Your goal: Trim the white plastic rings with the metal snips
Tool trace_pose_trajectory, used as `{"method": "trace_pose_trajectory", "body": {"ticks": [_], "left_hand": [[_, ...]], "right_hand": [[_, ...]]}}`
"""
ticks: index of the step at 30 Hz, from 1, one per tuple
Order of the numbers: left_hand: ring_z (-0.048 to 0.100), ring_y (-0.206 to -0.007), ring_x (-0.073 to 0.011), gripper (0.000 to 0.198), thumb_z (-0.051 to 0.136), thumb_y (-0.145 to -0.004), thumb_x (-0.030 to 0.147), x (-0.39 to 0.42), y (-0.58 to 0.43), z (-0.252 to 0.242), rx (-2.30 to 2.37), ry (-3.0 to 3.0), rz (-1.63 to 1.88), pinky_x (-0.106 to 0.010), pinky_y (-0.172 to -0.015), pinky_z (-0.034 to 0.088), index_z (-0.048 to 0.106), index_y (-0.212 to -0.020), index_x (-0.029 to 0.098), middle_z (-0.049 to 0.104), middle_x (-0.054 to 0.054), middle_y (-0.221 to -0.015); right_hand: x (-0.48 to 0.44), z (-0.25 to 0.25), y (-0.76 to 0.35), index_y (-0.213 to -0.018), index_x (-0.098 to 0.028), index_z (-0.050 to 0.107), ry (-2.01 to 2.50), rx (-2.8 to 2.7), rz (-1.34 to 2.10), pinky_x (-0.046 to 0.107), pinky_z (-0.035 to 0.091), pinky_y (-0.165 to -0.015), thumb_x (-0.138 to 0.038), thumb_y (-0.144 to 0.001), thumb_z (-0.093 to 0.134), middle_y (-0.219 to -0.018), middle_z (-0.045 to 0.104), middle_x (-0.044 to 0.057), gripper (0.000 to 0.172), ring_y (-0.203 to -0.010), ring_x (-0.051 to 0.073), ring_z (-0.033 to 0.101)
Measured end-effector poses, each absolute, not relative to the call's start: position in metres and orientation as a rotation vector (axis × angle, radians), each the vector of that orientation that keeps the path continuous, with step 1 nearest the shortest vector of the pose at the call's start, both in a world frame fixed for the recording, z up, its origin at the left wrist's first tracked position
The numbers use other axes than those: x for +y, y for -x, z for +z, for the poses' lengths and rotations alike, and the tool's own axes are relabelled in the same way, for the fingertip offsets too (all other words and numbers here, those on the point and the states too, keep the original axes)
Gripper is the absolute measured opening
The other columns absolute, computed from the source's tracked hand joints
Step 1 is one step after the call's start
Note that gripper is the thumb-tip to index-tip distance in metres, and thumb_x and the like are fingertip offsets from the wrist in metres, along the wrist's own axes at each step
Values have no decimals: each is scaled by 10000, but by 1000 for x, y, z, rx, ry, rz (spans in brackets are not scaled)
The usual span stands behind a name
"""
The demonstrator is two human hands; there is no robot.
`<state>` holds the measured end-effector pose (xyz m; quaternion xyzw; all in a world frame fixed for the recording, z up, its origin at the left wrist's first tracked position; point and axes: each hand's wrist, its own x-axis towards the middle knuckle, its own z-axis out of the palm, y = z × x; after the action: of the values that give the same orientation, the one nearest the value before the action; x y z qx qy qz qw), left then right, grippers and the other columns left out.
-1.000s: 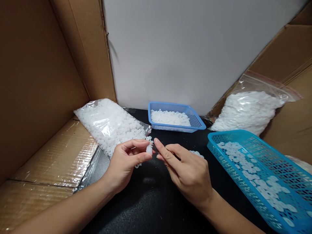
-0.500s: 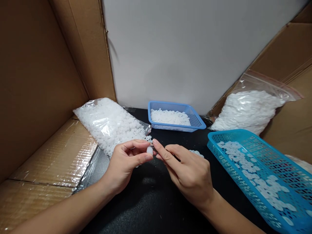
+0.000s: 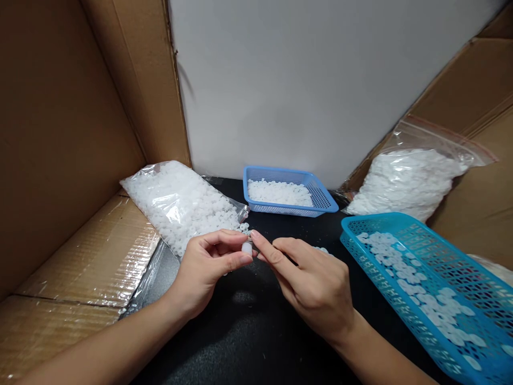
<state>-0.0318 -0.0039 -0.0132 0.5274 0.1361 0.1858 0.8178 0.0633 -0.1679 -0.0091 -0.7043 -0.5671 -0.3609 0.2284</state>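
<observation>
A small white rounded piece (image 3: 247,248) is pinched between the thumb and fingers of my left hand (image 3: 210,262) over the black table (image 3: 240,331). My right hand (image 3: 308,278) is closed around a thin, metallic-looking tool, mostly hidden by the fingers, whose end meets the white piece. The fingertips of both hands nearly touch. Just beyond them, small white rings (image 3: 243,228) spill from the mouth of a clear bag (image 3: 180,206). More white pieces (image 3: 321,249) show partly behind my right hand.
A blue basket (image 3: 290,207) with small white parts stands at the back. On the right, a larger turquoise basket (image 3: 401,305) holds flat white discs, with a full zip bag (image 3: 409,179) behind it. Cardboard (image 3: 80,256) lies left.
My right hand has shifted very slightly to the right, covering a little more of the white pieces behind it. The left hand's grip on the white piece looks the same.
</observation>
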Motion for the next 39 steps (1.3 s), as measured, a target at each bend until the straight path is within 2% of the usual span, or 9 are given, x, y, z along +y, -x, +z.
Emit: {"method": "trace_pose_trajectory", "body": {"ticks": [5,8,11,15,18,24,35,39], "left_hand": [[726,-745,-97,211,964,-617,162,-3,34,-13,260,-1134,395,-137,-676,583,841,-783,203,808,-20,-843],[732,-714,-93,328,965,-591,101,-2,34,-12,222,-1134,390,-140,-677,597,836,-869,216,799,-3,-806],[748,-746,-100,493,950,-574,27,-1,34,-8,164,-1153,431,-149,-697,617,819,-991,256,802,11,-862],[757,-767,-109,568,930,-595,-3,-2,34,-5,75,-1185,468,-155,-700,626,801,-1066,286,810,11,-890],[763,-774,-128,572,926,-603,-1,-2,35,-5,47,-1212,499,-178,-709,637,796,-1087,275,816,-1,-889],[775,-818,-142,573,923,-611,-1,-1,37,-6,38,-1251,525,-192,-741,644,793,-1092,284,824,0,-910],[783,-825,-175,511,927,-612,27,-2,37,-3,61,-1294,557,-238,-743,657,782,-1060,226,829,-30,-898],[782,-842,-168,523,929,-612,30,-3,38,-3,49,-1289,557,-230,-748,653,786,-1063,251,829,-20,-911]], "right_hand": [[-169,-10,-63,-1239,-117,750,1960,-1565,-1026,286,346,-562,-85,-1033,533,-755,711,23,300,-609,123,576],[-169,-12,-66,-1273,-128,737,1969,-1484,-920,259,391,-568,-89,-1032,536,-771,701,22,317,-636,114,610],[-168,-14,-71,-1363,-181,687,1918,-1349,-754,221,453,-583,-105,-1024,559,-810,679,18,370,-659,105,626],[-168,-15,-76,-1462,-275,600,1821,-1280,-708,223,463,-552,-123,-1010,594,-828,643,11,477,-623,106,594],[-170,-15,-76,-1500,-326,548,1783,-1280,-699,226,480,-568,-105,-1004,599,-852,647,13,545,-651,113,608],[-173,-15,-76,-1525,-343,506,1739,-1313,-704,217,505,-610,-56,-983,611,-882,645,10,622,-698,109,626],[-172,-16,-75,-1532,-343,494,1730,-1333,-698,229,512,-594,-97,-1002,593,-892,664,27,593,-669,120,623],[-172,-17,-75,-1537,-356,478,1714,-1335,-674,232,505,-583,-101,-1006,588,-894,671,26,600,-672,122,635]]}}
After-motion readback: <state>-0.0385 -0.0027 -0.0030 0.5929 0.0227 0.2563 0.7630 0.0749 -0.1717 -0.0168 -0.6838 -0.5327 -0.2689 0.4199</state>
